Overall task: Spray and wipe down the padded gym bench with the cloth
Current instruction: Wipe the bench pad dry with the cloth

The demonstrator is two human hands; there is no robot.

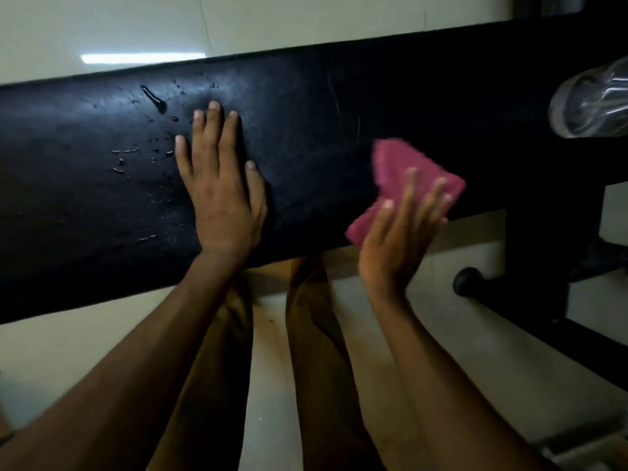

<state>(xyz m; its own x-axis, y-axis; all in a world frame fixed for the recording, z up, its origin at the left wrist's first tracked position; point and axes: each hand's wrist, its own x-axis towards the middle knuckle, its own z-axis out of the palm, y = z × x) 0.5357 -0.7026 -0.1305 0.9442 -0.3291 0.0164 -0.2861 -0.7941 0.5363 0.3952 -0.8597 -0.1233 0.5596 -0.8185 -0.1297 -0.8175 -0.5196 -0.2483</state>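
Note:
The black padded gym bench (306,130) runs across the view from left to right. Droplets and a streak of liquid (153,98) lie on its left part. My left hand (221,185) rests flat on the pad with straight fingers, just right of the droplets. My right hand (401,232) holds a pink cloth (401,171) near the bench's front edge, to the right of my left hand; the cloth is blurred and seems slightly lifted off the pad. A clear plastic bottle (591,100) lies on the bench at the far right.
The bench's black metal frame (543,266) and a round foot (467,280) stand at the right on pale floor tiles (102,28). My legs (306,334) are below the bench's front edge.

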